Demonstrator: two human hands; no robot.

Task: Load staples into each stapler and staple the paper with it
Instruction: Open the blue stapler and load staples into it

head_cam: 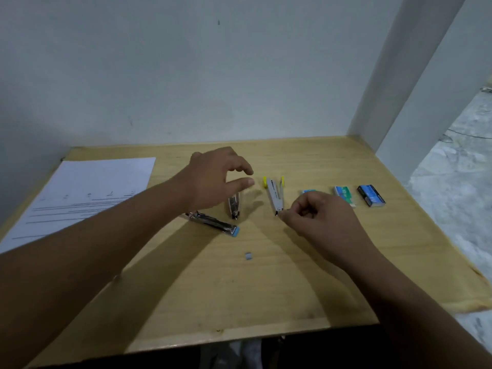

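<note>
Three staplers lie open on the wooden table (266,288). The yellow-tipped stapler (275,194) lies in the middle, and my right hand (316,222) has curled fingers pinching at its near metal tip. My left hand (215,177) hovers with loosely curved fingers above a small silver stapler (234,207), holding nothing. A blue-tipped stapler (213,222) lies flat by my left wrist. A small strip of staples (248,256) sits on the table nearer me. A sheet of printed paper (85,193) lies at the far left.
Three staple boxes line the right side: a light blue one (308,192) partly behind my right hand, a green-blue one (343,194) and a dark blue one (371,195). A white wall backs the table; a white post stands at its right rear corner.
</note>
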